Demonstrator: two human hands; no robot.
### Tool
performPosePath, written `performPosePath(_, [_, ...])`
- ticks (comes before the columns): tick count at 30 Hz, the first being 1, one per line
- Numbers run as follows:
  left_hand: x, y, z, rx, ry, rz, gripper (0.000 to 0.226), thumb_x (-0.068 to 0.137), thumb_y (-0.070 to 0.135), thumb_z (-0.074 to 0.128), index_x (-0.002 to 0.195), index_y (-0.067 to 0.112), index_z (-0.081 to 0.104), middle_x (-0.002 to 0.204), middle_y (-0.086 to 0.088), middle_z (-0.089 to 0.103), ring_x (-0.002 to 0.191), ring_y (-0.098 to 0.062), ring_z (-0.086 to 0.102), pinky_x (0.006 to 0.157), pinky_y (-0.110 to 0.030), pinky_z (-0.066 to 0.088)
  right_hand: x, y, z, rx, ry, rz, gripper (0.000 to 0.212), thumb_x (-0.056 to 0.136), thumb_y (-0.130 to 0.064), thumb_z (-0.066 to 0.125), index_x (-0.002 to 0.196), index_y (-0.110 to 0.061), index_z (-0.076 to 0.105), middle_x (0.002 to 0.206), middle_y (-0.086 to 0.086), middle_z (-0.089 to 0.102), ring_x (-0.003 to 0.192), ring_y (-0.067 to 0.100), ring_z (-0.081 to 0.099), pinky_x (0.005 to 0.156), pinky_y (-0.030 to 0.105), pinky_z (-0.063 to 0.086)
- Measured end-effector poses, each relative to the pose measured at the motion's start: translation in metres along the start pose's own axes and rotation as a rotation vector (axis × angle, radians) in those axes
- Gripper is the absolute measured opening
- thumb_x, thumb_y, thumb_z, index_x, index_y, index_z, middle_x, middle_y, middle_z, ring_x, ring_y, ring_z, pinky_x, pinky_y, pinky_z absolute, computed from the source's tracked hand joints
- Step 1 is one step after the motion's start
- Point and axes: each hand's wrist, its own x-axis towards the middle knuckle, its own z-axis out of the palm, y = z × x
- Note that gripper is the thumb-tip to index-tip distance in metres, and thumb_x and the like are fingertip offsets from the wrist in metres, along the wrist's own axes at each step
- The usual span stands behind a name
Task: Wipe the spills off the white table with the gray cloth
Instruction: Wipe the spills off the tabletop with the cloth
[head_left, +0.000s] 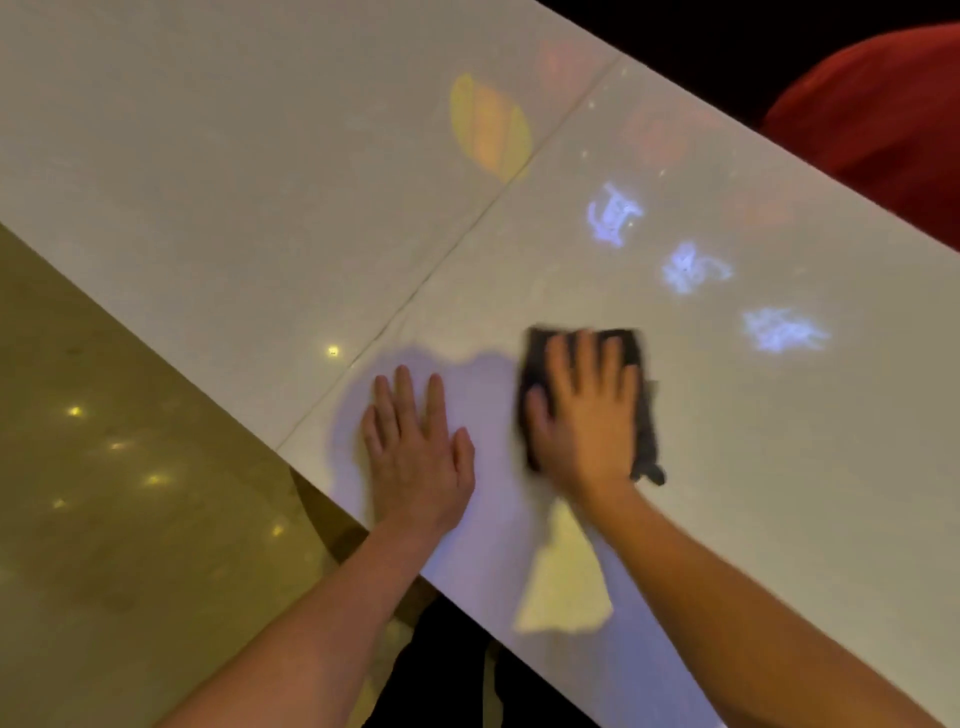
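Observation:
The white table (249, 171) runs diagonally across the view, with a seam down its middle. My right hand (587, 410) lies flat on the dark gray cloth (647, 415), pressing it onto the tabletop; the cloth shows around my fingers and is blurred. My left hand (415, 441) rests flat on the bare table just left of the cloth, fingers spread, holding nothing. Coloured light patterns play on the surface. No spill is plainly visible.
A glossy beige floor (104, 493) lies beyond the table's left edge. A red seat (883, 135) stands past the far edge at the upper right. Blue glowing shapes (691, 270) and a yellow leaf shape (488, 124) are projected on the tabletop.

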Motion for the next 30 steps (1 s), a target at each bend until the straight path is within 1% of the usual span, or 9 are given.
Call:
performPosePath(2, [-0.001, -0.001, -0.001, 0.018, -0.008, 0.012, 0.069, 0.093, 0.043, 0.027, 0.155, 0.013, 0.021, 0.165, -0.021, 0.010, 0.152, -0.041, 0.004, 0.120, -0.055, 0.014, -0.041, 0.003, 0.002, 0.006, -0.124, -0.584, 0.060, 0.105, -0.045, 0.036, 0.160, -0.021, 0.030, 0.168, 0.013, 0.025, 0.155, 0.042, 0.017, 0.122, 0.061, 0.017])
performPosePath(4, [-0.001, 0.000, -0.001, 0.025, -0.017, 0.024, 0.070, 0.094, 0.043, 0.026, 0.156, 0.012, 0.018, 0.165, -0.022, 0.007, 0.152, -0.042, 0.001, 0.121, -0.056, 0.012, -0.013, 0.047, -0.010, -0.039, -0.165, -0.864, 0.057, 0.107, -0.047, 0.031, 0.161, -0.028, 0.026, 0.170, 0.006, 0.020, 0.157, 0.036, 0.012, 0.126, 0.056, 0.010])
performPosePath(9, [0.010, 0.004, 0.000, 0.044, -0.087, 0.067, 0.071, 0.094, 0.041, 0.022, 0.158, 0.011, 0.009, 0.167, -0.015, 0.000, 0.151, -0.044, -0.009, 0.120, -0.061, 0.004, 0.060, 0.086, -0.032, 0.048, 0.045, 0.345, 0.063, 0.105, -0.046, 0.026, 0.163, -0.025, 0.012, 0.171, 0.012, 0.011, 0.157, 0.039, 0.005, 0.124, 0.059, 0.010])
performPosePath(10, [0.019, 0.009, -0.002, 0.039, -0.105, 0.092, 0.071, 0.095, 0.040, 0.024, 0.158, 0.011, 0.009, 0.167, -0.015, -0.001, 0.150, -0.045, -0.010, 0.119, -0.061, 0.003, 0.052, 0.066, -0.028, 0.049, 0.061, 0.416, 0.065, 0.105, -0.047, 0.028, 0.163, -0.022, 0.013, 0.171, 0.014, 0.011, 0.157, 0.040, 0.005, 0.125, 0.059, 0.008])
performPosePath(14, [0.071, 0.043, -0.017, 0.046, -0.103, 0.225, 0.068, 0.094, 0.032, 0.032, 0.157, 0.012, 0.017, 0.167, -0.016, 0.003, 0.152, -0.041, -0.005, 0.118, -0.059, 0.008, -0.024, 0.016, 0.001, 0.012, -0.044, -0.311, 0.062, 0.105, -0.049, 0.029, 0.161, -0.025, 0.024, 0.170, 0.009, 0.020, 0.157, 0.038, 0.010, 0.123, 0.059, 0.016])
performPosePath(17, [0.103, 0.072, -0.025, 0.097, -0.104, 0.363, 0.065, 0.094, 0.032, 0.030, 0.156, 0.016, 0.017, 0.167, -0.014, 0.002, 0.152, -0.038, -0.004, 0.117, -0.058, 0.011, 0.009, 0.092, -0.020, -0.031, -0.092, -0.631, 0.058, 0.105, -0.050, 0.031, 0.161, -0.032, 0.026, 0.170, 0.003, 0.021, 0.157, 0.034, 0.011, 0.126, 0.054, 0.011])
performPosePath(22, [0.146, 0.117, -0.015, 0.066, -0.042, 0.226, 0.065, 0.100, 0.047, 0.028, 0.156, 0.017, 0.017, 0.166, -0.017, 0.005, 0.151, -0.042, 0.001, 0.116, -0.057, 0.013, 0.114, 0.208, -0.053, 0.094, 0.112, 0.550, 0.064, 0.105, -0.050, 0.024, 0.163, -0.026, 0.012, 0.172, 0.011, 0.007, 0.157, 0.039, 0.003, 0.124, 0.060, 0.007])
performPosePath(24, [0.157, 0.135, -0.008, 0.044, -0.051, 0.105, 0.070, 0.098, 0.052, 0.029, 0.157, 0.015, 0.017, 0.166, -0.019, 0.005, 0.151, -0.044, 0.001, 0.117, -0.060, 0.011, 0.124, 0.187, -0.048, 0.085, 0.108, 0.629, 0.067, 0.104, -0.050, 0.025, 0.163, -0.024, 0.010, 0.172, 0.013, 0.005, 0.157, 0.041, 0.001, 0.124, 0.061, 0.005])
performPosePath(30, [0.153, 0.147, -0.001, 0.112, -0.014, 0.050, 0.083, 0.092, 0.064, 0.026, 0.154, 0.009, 0.023, 0.163, -0.025, 0.016, 0.149, -0.048, 0.008, 0.116, -0.063, 0.013, 0.118, 0.180, -0.040, -0.044, -0.102, -0.816, 0.058, 0.105, -0.052, 0.032, 0.160, -0.034, 0.028, 0.170, 0.002, 0.022, 0.158, 0.032, 0.011, 0.127, 0.051, 0.005])
